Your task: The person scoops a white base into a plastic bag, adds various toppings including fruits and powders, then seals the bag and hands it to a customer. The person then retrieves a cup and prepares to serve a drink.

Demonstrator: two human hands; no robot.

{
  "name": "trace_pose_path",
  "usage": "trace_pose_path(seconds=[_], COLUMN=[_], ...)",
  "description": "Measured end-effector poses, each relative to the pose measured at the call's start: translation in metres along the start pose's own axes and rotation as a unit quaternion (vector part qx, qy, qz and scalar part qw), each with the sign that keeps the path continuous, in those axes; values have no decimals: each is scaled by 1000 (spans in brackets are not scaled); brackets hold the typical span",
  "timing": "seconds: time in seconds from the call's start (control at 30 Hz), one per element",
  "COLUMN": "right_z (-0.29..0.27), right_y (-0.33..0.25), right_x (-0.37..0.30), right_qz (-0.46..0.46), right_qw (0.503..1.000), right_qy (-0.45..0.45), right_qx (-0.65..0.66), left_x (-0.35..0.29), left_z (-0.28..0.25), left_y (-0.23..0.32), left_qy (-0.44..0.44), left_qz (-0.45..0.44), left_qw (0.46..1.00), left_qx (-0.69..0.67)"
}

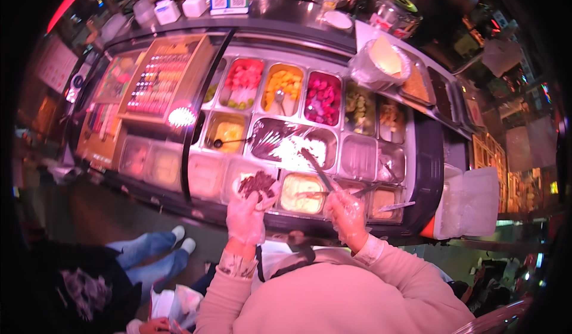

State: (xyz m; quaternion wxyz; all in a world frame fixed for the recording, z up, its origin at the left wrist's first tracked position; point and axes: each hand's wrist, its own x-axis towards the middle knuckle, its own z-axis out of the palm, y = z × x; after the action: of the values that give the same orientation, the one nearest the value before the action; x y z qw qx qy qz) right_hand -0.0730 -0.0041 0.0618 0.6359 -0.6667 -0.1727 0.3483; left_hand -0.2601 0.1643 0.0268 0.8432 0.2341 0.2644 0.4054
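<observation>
**Left hand (245,218) pinching brown piece (256,183), right hand (347,212) gripping dark utensil (317,168)**

All places relative to the centre tub (329,135), the wide one holding the white filling (301,149).

Risks, my read:
- Brown piece looks thin and ruffled. Too hard a squeeze could crack or crush it; too loose a pinch could drop it into the pale tub (235,181) under it, just off the centre tub's near-left corner.
- Utensil is long and reaches well ahead of the right hand. A wrist twist could fling or drip filling onto the cream tub (302,194), on the near side of the centre tub.
- Plastic film (269,133) covers part of the centre tub, mostly its left. Tip could snag it if swung that way.
- Loose dark blade (364,191) and pale handle (398,206) lie off the near-right corner. Right forearm or knuckles could knock them.

Hands:
- Left: near-left of the centre tub, fingers curled in, gap only about as wide as the piece. Grasping the piece from below; it sits up above the fingertips. Seems to wear a thin clear glove.
- Right: near-right of the centre tub, fingers wrapped around the utensil, no visible gap. Utensil slants up-left, tip over the white filling. Can't tell if tip touches it.
</observation>
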Motion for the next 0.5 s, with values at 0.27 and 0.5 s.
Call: trace_pose_path(seconds=[0.27,0.5], right_z=[-23,-35], right_y=[70,121], right_x=[131,190], right_qz=[231,229], right_qw=[964,973], right_qy=[-20,-33], right_qx=[134,-26], left_x=[-2,12], left_z=[10,-10], left_y=[39,14], left_qy=[-43,-56], left_qz=[-110,-140], left_qw=[983,987], left_qx=[-141,-47])
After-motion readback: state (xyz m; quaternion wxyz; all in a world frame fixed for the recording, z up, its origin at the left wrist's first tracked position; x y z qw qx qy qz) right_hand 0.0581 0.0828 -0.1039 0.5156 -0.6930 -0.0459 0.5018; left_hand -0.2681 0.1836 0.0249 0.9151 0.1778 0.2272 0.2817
